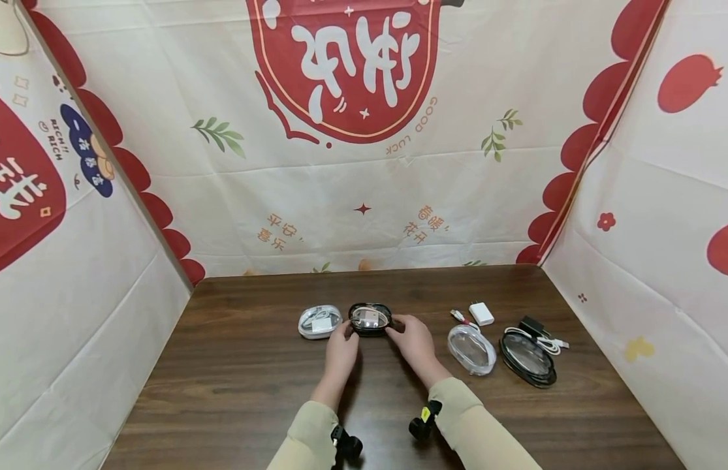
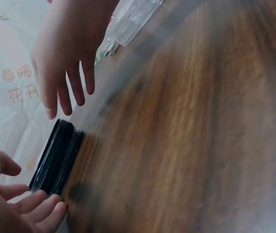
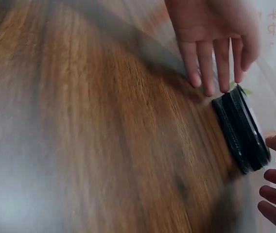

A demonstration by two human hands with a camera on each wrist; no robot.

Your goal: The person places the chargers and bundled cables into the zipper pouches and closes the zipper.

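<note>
Your left hand [image 1: 341, 358] and right hand [image 1: 415, 341], fingers loosely extended, flank a black case [image 1: 370, 320] on the brown worktop [image 1: 240, 385]; printed white cloth [image 1: 364, 176] walls three sides.

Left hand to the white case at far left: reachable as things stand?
Likely yes. The left hand is right beside the white case, with nothing visible between them; the black case lies on the hand's other side.
</note>
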